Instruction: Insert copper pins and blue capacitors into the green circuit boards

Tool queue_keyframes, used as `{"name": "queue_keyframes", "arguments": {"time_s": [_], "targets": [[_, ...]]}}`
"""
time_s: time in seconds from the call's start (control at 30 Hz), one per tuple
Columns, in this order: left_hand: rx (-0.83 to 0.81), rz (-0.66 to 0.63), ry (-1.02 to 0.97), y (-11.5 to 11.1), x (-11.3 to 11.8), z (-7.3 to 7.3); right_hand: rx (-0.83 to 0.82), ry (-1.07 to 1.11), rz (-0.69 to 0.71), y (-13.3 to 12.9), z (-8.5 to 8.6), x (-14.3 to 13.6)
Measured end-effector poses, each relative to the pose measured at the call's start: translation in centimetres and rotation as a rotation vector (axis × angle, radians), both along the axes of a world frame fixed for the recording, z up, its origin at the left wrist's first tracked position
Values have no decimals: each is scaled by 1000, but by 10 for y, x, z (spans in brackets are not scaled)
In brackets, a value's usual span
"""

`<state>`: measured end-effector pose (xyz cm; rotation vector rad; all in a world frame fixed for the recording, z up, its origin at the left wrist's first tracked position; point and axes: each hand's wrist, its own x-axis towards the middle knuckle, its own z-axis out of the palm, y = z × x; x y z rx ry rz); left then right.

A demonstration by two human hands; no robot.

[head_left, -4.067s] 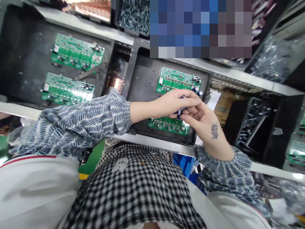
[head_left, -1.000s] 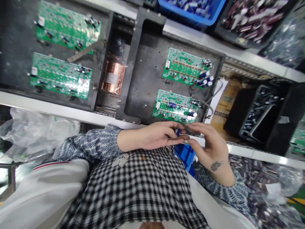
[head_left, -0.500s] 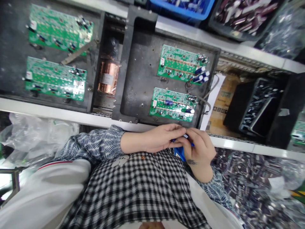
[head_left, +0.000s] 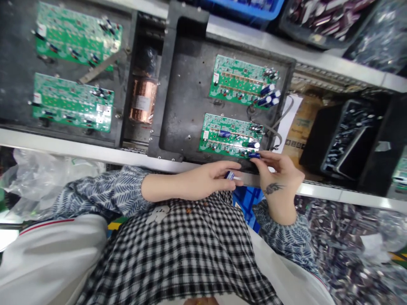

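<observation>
"So what is the right hand [head_left: 280,178] doing?"

"It is pinching a blue cylinder [head_left: 254,155] between thumb and fingertips, holding it at the lower edge of the near board [head_left: 231,140], toward four o'clock from its centre. Probably it is a placing step, though whether the piece is touching the board is not showing."

"And the left hand [head_left: 206,180]?"

"That one is resting at nine o'clock from the right, its fingers loosely curling around a second cylinder [head_left: 229,175], which is sitting off the board at six o'clock."

"Is anything else lying on that board?"

"Yes: a middle cylinder [head_left: 224,133] is lying slightly toward nine o'clock, and a corner cylinder [head_left: 253,145] is sitting near four o'clock, just beyond the pinched one."

"Then what is the next move calling for?"

"Likely a narrow, steady pinch and careful lining up, because the neighbour is leaving the fingertips little room."

"And farther off?"

"The far board [head_left: 240,78] is lying just past twelve o'clock, bearing a cluster of cylinders [head_left: 269,96] toward its own four o'clock."
</observation>
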<state>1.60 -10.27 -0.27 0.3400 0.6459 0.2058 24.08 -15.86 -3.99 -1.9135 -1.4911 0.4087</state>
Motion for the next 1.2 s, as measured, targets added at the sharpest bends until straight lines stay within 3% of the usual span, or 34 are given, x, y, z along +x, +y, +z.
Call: {"name": "queue_keyframes", "arguments": {"time_s": [0.1,0.23,0.33,0.47,0.7,0.8,0.9,1.03,1.2], "targets": [[61,-99,-3,10,-12,6,17,-23,41,2,4,0],[465,-305,55,44,-18,15,0,-98,140,4,9,1],[718,-365,158,80,-9,15,68,-219,224,3,11,-2],[781,-393,231,107,15,9,143,-343,289,0,16,-11],[831,-574,-53,92,50,14,253,-111,285,0,40,-2],[1115,-468,134,99,46,16,229,-111,219,3,42,17],[1504,-382,394,113,32,10,106,-266,269,7,37,34],[1779,-586,510,113,21,-2,1,-441,319,10,26,39],[1903,-699,565,102,25,-7,-51,-461,314,12,21,38]]}}
